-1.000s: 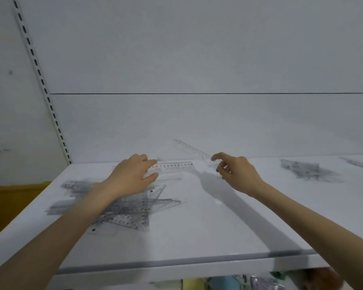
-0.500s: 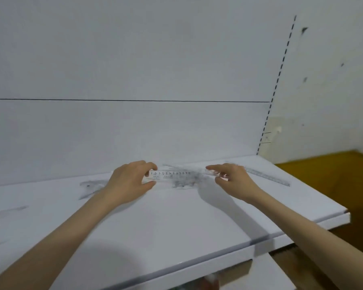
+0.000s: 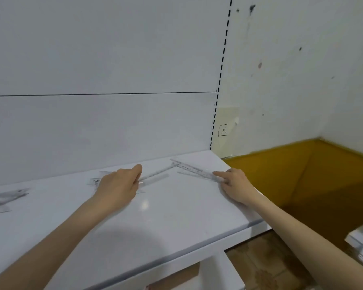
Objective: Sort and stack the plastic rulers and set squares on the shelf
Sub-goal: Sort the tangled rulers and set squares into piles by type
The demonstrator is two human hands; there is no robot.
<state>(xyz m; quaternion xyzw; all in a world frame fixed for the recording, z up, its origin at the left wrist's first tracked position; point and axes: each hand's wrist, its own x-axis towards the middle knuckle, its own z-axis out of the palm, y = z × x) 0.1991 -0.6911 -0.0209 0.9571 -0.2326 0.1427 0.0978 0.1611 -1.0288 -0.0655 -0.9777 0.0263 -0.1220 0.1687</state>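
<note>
A person's left hand (image 3: 117,186) pinches one end of a clear ruler (image 3: 157,174), fingers (image 3: 134,172) curled on it. The right hand (image 3: 236,185) rests a straight index finger on a second ruler (image 3: 194,170) lying flat on the white shelf (image 3: 176,216). The rulers' far ends meet between both hands' fingers. Stacking well probably means swinging them parallel, with edges flush.

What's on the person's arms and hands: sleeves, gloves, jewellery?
Nothing worn that shows. The bare left hand and bare right hand have no gloves, rings, watch or wristband. Both forearms are uncovered down to the frame edge, with no sleeves or markings in view.
</note>
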